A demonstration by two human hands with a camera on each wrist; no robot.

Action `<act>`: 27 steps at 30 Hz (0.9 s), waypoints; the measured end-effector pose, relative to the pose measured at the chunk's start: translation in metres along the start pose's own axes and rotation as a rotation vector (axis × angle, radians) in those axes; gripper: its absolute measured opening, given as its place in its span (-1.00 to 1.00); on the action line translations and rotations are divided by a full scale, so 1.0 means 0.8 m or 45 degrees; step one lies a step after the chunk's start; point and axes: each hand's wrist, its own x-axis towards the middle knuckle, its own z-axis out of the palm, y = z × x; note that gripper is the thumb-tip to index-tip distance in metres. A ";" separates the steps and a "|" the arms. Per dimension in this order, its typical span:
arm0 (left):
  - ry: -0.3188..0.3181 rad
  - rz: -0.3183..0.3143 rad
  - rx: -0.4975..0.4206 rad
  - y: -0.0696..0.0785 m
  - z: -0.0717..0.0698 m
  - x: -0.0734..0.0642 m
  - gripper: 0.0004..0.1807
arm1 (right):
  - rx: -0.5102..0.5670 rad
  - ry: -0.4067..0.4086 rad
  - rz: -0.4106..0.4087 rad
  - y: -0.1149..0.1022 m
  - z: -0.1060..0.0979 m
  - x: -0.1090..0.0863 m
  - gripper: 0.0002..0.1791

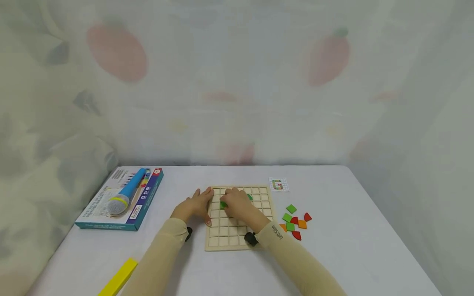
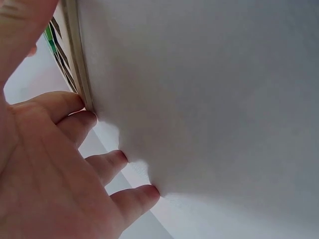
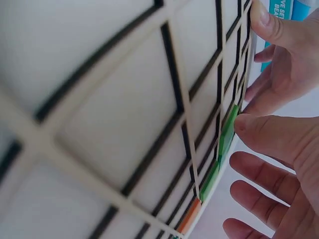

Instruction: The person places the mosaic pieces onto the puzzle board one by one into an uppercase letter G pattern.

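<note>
Pale wood makes up the gridded board point(image 1: 224, 241) in the middle of the white surface point(image 1: 352, 226), with square cells over its face. A green piece point(image 1: 223, 204) lies in its far left part, right at the thumb of the right hand point(image 1: 237, 203). That hand's thumb touches the piece in the right wrist view, the other visible fingers loosely bent below; with the index finger hidden, I cannot tell whether the grip pinches the piece or only presses it. The left hand point(image 1: 195, 206) has its fingers spread, braced against the board's left edge, its grip closed round nothing.

The work looks partway along: a short run of pieces, green with an orange piece point(image 3: 189, 218), sits in the cells by one edge, while most other visible cells are bare. At least eight are left loose at the right: three green squares point(image 1: 290, 226), three red quarter-rounds point(image 1: 296, 235), an orange square point(image 1: 302, 224) and a partly hidden orange piece. Beyond them, a small pattern card point(image 1: 279, 184) shows a coloured G-like shape.

Dark lettering on the right sleeve point(image 1: 300, 259) seems to read "LetsSlim". The teal-edged box point(image 1: 94, 211) under a blue microphone point(image 1: 127, 191) carries print too small to read; the right wrist view catches cut-off capitals, apparently "VE SET" and "BEA".
</note>
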 end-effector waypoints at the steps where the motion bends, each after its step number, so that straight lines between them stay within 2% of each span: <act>1: 0.004 0.004 0.003 -0.001 0.000 0.000 0.36 | -0.003 0.002 -0.001 0.001 -0.001 -0.001 -0.63; 7: 0.003 0.017 -0.004 0.000 0.001 0.000 0.36 | 0.002 0.056 0.015 0.010 -0.008 -0.011 -0.66; 12: -0.003 0.015 0.002 0.001 0.002 0.002 0.37 | 0.012 0.094 0.032 0.029 -0.012 -0.028 -0.67; 21: 0.020 -0.002 0.015 -0.008 0.004 0.008 0.40 | 0.142 0.200 0.115 0.086 -0.022 -0.072 -0.66; 27: -0.002 0.006 0.010 -0.010 0.004 0.007 0.41 | 0.136 0.236 0.220 0.133 -0.023 -0.122 -0.65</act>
